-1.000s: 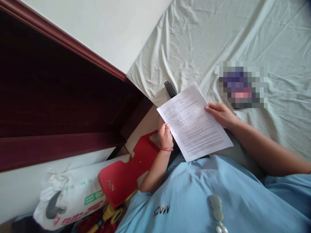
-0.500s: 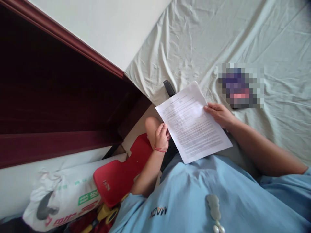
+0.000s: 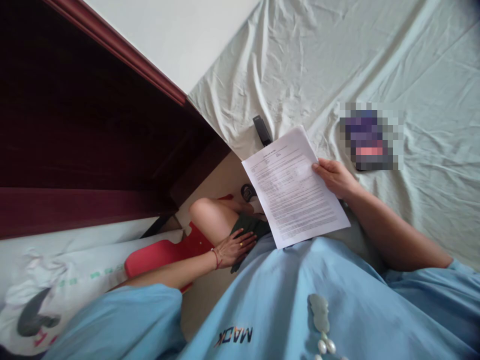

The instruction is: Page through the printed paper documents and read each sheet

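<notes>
Printed sheets of paper [image 3: 296, 190], seemingly a thin stack, rest tilted over my lap against the bed edge. My right hand [image 3: 335, 177] pinches their right edge, thumb on top and fingers underneath. Flat on my thigh, over the dark shorts [image 3: 245, 227], lies my left hand [image 3: 234, 247], its fingers stretched out and nothing in it. A ring and a red string bracelet show on that hand and wrist. Just beyond the top edge of the paper is a black stapler-like object [image 3: 261, 131], partly covered by the sheets.
A pixelated dark object [image 3: 369, 142] lies on the wrinkled pale bedsheet [image 3: 337, 60]. Dark wooden furniture [image 3: 93, 115] stands at the left. Below it are a red plastic stool-like piece [image 3: 157, 255] and a white printed bag [image 3: 75, 280].
My left hand has left the paper's left edge and moved down onto my thigh, fingers now spread. My right hand still holds the paper, which has barely shifted.
</notes>
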`<state>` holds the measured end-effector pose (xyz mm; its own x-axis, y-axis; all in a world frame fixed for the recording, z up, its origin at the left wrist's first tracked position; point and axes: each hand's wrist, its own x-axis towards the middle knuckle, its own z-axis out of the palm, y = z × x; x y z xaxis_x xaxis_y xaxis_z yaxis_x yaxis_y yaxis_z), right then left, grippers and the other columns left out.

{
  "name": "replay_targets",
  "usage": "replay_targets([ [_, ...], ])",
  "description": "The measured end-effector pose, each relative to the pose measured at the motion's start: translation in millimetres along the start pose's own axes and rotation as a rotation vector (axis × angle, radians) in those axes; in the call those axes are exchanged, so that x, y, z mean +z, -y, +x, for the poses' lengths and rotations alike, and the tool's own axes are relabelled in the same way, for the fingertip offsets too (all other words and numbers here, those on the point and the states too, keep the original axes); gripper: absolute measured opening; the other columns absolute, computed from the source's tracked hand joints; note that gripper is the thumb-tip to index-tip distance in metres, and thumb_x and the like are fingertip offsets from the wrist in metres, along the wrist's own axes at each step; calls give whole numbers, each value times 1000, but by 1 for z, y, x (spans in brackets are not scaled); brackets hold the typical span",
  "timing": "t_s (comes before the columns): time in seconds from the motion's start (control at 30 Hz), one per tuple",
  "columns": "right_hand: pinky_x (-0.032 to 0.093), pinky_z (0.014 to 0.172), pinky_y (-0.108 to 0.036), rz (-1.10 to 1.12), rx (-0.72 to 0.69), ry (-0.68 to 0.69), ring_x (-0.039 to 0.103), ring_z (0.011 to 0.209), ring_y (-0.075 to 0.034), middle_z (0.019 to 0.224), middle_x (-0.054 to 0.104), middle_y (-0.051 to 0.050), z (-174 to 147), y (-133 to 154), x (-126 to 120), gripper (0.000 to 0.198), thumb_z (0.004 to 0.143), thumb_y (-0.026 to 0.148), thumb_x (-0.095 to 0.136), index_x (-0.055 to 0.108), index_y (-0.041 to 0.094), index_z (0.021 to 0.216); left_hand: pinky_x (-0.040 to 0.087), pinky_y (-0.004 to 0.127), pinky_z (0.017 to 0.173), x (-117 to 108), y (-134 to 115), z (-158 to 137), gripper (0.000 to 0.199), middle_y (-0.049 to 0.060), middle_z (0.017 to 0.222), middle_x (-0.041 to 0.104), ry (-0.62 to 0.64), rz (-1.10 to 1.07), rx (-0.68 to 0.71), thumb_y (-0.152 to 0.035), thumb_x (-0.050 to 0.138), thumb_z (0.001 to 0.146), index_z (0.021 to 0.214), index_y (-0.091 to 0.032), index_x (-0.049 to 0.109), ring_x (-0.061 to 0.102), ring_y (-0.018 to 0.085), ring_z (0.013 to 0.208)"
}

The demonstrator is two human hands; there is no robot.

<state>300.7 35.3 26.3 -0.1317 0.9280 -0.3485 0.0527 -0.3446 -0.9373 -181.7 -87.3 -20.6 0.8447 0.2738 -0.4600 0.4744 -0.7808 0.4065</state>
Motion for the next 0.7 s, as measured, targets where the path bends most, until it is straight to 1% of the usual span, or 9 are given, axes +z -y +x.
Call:
replay_targets([
  [0.07,59,68,-40,-42,-18,-20,70,83,-29,86,74,-7,-1,2,0,48,96,74,69,71,26,91,33,62,133,8,2,6,57,16,167,58,41,-15,-60,-29,46,108,164,-20,55,53,34,158],
  [0.13,57,66,-38,-81,-30,-19,68,79,-26,86,73,-6,-2,4,0,50,97,74,66,70,25,90,37,66,129,14,0,11,58,19,165,58,50,-48,-153,-31,45,107,163,-19,56,55,38,157],
  [0.23,54,64,-35,-101,-26,-4,65,76,-24,83,71,-5,-3,5,-1,51,98,75,65,68,25,89,38,64,129,20,-10,11,58,16,167,57,-7,-124,-282,-28,43,106,162,-23,58,54,37,157],
  [0.33,54,64,-35,-80,-8,3,66,78,-24,84,72,-5,-5,6,-1,52,96,77,66,67,25,89,37,61,131,22,-20,8,57,13,168,55,-60,-203,-361,-27,43,106,161,-27,58,54,35,158],
  [0.47,52,62,-34,-74,10,20,64,74,-22,83,71,-5,-7,8,-1,54,96,79,65,64,25,87,35,58,132,22,-24,7,54,14,166,57,-103,-286,-395,-30,42,107,157,-25,62,55,34,157],
  [0.57,51,60,-33,-93,4,26,63,72,-22,80,69,-4,-7,9,-1,54,98,78,64,62,25,86,38,61,130,21,-23,8,52,16,163,59,-137,-321,-396,-31,44,107,154,-21,65,57,36,155],
  [0.63,50,60,-33,-116,-1,18,62,71,-21,78,67,-4,-6,9,-1,54,98,78,63,63,25,85,39,62,130,20,-23,7,53,16,164,57,-105,-306,-404,-31,42,108,155,-22,64,56,36,156],
  [0.7,50,59,-33,-134,-3,15,61,71,-22,77,66,-4,-6,9,-1,55,98,79,62,63,25,85,37,60,132,19,-23,7,54,13,167,55,-64,-288,-415,-31,39,109,157,-24,62,53,34,158],
])
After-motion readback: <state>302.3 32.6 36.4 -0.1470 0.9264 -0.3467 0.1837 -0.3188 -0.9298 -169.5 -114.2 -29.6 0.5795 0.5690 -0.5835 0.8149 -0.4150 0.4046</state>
